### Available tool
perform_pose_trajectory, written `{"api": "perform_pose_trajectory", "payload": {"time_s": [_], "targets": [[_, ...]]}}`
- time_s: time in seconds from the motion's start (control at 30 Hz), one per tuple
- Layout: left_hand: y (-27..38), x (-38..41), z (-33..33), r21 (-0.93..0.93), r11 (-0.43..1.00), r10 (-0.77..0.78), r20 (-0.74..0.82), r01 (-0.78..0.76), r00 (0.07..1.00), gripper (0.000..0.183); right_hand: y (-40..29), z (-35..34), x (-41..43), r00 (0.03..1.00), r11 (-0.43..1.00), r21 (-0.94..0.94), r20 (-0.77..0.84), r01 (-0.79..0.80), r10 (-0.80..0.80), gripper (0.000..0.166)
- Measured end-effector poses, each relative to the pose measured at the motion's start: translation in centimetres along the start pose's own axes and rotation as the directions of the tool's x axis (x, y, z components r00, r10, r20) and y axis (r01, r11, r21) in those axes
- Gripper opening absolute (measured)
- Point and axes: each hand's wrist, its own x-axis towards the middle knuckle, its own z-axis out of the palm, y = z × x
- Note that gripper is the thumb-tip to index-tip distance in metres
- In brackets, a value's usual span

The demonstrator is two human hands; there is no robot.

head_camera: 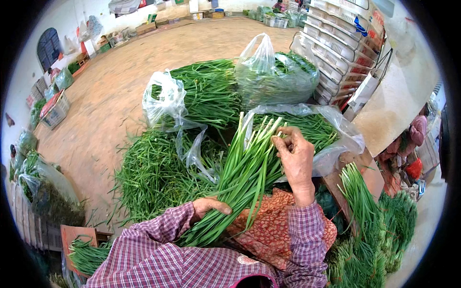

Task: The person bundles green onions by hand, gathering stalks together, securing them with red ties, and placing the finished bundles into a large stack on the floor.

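A loose bunch of Chinese chives (241, 172) slants across my lap, its pale stem ends up and its green leaves down toward my left side. My left hand (210, 208) is wrapped around the leafy lower part, thumb on top. Up at the stem end, the bent fingers and thumb of my right hand (296, 153) pinch a stem at the bunch's right edge. Under the bunch my lap is covered by a red flowered cloth (270, 223). Just beyond my right hand lies an opened clear plastic bag (342, 133) with more chives in it.
A heap of loose leaves (155, 176) spreads at front left. Behind it stand bagged chives (277, 82). Tied bundles (363, 252) lie at my right, near a wooden board (360, 172). White plastic crates (338, 54) are stacked at back right. Another person (414, 133) sits at far right.
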Motion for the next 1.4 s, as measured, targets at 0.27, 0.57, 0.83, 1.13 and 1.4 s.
{"api": "perform_pose_trajectory", "payload": {"time_s": [0.27, 0.57, 0.83, 1.13, 1.4], "targets": [[0.9, 4.1, -1.0, 0.050, 0.976, 0.199, 0.201, -0.213, 0.959, 0.057, 5.7, -2.2, -4.8, 0.975, 0.758, 0.653, -0.177, 0.012, 0.137, 0.081], [-0.2, 9.7, 14.0, -0.350, 0.937, 0.234, 0.586, -0.018, 0.776, 0.047, 5.0, -5.3, -3.4, 0.762, 0.093, 0.817, 0.566, -0.569, -0.316, 0.097], [-3.8, 9.0, 14.5, 0.161, 0.978, 0.022, 0.558, -0.134, 0.830, 0.079, 6.4, -7.4, -11.8, 0.950, 0.122, 0.944, 0.297, -0.307, 0.092, 0.092], [5.5, 9.1, -1.3, 0.464, 0.800, 0.163, 0.443, -0.380, 0.882, 0.083, 9.9, -9.5, -13.0, 0.793, 0.347, 0.713, 0.547, -0.610, 0.269, 0.097], [6.2, 11.0, 4.0, -0.210, 0.864, 0.504, 0.364, -0.458, 0.783, 0.095, 5.1, -4.1, -10.4, 0.802, 0.707, 0.455, 0.531, -0.542, 0.273, 0.083]]}}
